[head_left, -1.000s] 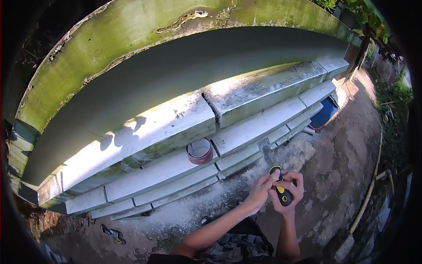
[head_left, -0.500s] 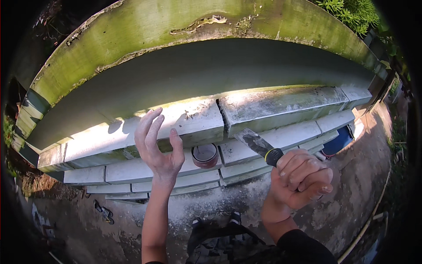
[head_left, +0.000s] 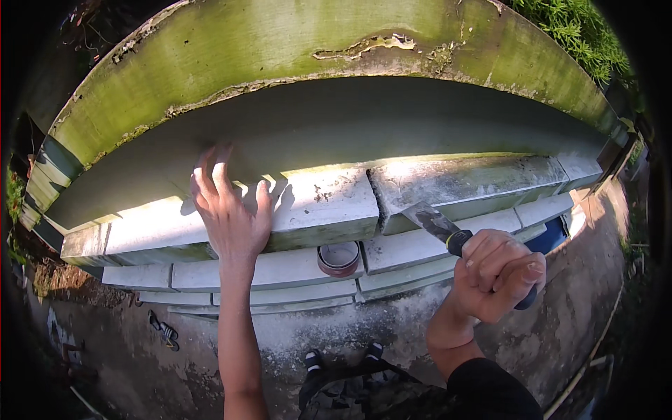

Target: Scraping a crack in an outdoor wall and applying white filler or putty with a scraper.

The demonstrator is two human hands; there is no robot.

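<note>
My left hand [head_left: 231, 206], dusted white, reaches over the top concrete ledge [head_left: 154, 227] with its fingers spread and nothing in them. Whether its fingertips touch the wall [head_left: 294, 115] behind, I cannot tell. In my right hand [head_left: 497, 273] is a putty knife [head_left: 435, 227] with a black-and-yellow handle. Its worn, whitish blade points up and left, close to the front face of the mossy right-hand ledge block [head_left: 469, 175]. A dark vertical gap parts the two ledge blocks. On the step below stands a small reddish-brown tub [head_left: 339, 259] with pale material inside.
Several stepped white ledges [head_left: 280, 269] run under the top one. A blue container [head_left: 549, 238] stands at the right end. Striped sandals [head_left: 164, 330] lie on the concrete floor at left. A green, mossy beam [head_left: 294, 45] with peeling paint arches above, beside a bush [head_left: 588, 35].
My left hand has moved forward and left, over the ledge toward the wall. My right hand with the putty knife has shifted slightly right, and the whole view has turned a little.
</note>
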